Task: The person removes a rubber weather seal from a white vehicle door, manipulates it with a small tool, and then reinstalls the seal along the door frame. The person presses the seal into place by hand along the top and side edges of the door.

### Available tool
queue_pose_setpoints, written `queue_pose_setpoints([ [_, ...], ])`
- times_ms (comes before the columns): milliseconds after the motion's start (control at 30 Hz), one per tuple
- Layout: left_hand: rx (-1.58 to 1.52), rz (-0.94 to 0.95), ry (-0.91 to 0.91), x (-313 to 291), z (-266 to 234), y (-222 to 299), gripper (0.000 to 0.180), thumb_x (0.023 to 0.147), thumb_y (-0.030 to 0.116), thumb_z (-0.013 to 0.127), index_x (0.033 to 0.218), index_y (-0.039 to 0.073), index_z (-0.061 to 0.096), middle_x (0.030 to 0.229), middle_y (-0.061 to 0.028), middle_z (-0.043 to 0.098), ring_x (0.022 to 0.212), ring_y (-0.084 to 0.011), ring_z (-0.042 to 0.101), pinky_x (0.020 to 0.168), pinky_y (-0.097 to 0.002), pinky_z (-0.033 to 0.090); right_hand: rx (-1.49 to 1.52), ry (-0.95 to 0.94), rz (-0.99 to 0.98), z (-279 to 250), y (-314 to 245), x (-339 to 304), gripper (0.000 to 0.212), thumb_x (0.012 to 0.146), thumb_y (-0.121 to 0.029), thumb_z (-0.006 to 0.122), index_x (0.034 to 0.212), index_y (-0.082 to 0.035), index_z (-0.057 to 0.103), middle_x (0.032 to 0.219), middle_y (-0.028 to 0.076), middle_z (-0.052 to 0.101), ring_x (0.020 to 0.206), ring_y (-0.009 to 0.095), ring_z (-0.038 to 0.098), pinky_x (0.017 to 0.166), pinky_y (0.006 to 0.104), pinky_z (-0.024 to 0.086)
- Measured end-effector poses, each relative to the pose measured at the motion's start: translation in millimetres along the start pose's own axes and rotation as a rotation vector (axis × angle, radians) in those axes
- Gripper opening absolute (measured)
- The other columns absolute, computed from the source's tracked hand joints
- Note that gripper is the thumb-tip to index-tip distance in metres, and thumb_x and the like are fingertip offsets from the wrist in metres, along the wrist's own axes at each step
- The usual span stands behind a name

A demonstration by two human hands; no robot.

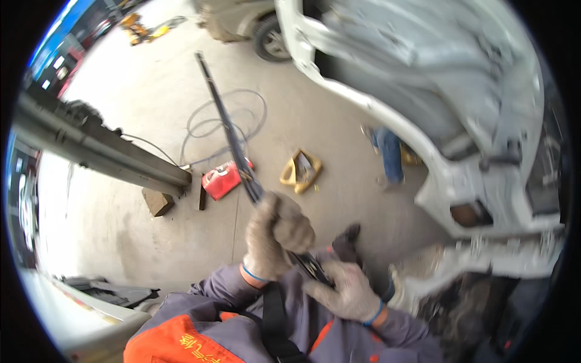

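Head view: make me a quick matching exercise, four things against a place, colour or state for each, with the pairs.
1. Long strip
2. Hose
3. Block
4. Cut-open container

A. Brown, by the post's foot
B. Yellow, with things inside
C. Gripped in the left hand, right hand at its lower end
D. Looped on the floor

Pairs: 1-C, 2-D, 3-A, 4-B
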State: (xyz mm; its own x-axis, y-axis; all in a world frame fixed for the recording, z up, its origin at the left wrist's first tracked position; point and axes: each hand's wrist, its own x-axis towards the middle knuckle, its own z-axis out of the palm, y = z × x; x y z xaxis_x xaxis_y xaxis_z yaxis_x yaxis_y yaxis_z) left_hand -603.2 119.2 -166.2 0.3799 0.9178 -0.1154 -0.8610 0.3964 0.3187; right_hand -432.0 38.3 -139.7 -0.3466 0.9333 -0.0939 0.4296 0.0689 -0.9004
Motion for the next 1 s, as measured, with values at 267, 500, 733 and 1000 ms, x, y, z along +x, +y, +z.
queue_pose_setpoints([
  [267,0.209,-0.179,-0.055,5.8,-7.4,-10.6,0.052,0.097,0.035,0.067,0.132,-0.003,0.057,0.091,-0.0120,0.066,0.088,-0.0255,0.065,0.080,-0.0403,0.054,0.128,0.167,0.125,-13.5,-1.3,-25.0,0.021,0.095,-0.019,0.067,0.086,0.000,0.067,0.073,0.010,0.066,0.065,0.023,0.063,0.062,0.0373,0.050],
  [500,0.122,-0.123,-0.101,8.8,-19.2,-0.8,0.084,0.095,0.060,0.062,0.151,0.000,0.043,0.120,-0.0184,0.068,0.116,-0.0325,0.064,0.102,-0.0485,0.050,0.309,0.212,0.333,-30.7,47.2,-56.2,0.017,0.091,-0.018,0.068,0.092,-0.001,0.067,0.063,0.003,0.059,0.055,0.016,0.057,0.052,0.0329,0.046],
  [733,-0.271,0.147,0.069,77.5,-148.6,76.1,0.073,0.100,0.061,0.054,0.135,-0.002,0.048,0.126,-0.0223,0.057,0.103,-0.0370,0.059,0.095,-0.0519,0.050,0.602,0.156,0.506,-63.3,92.6,-94.7,0.022,0.088,-0.014,0.064,0.104,0.002,0.061,0.073,0.010,0.062,0.047,0.013,0.046,0.042,0.0285,0.037],
  [1000,-0.368,0.289,0.210,85.6,-123.7,107.9,0.049,0.109,0.045,0.046,0.124,-0.001,0.049,0.082,-0.0049,0.049,0.069,-0.0195,0.048,0.067,-0.0361,0.046,0.771,0.052,0.481,-74.1,177.1,-95.5,0.020,0.090,-0.015,0.072,0.104,-0.003,0.064,0.069,0.007,0.060,0.050,0.013,0.049,0.043,0.0288,0.038],
])
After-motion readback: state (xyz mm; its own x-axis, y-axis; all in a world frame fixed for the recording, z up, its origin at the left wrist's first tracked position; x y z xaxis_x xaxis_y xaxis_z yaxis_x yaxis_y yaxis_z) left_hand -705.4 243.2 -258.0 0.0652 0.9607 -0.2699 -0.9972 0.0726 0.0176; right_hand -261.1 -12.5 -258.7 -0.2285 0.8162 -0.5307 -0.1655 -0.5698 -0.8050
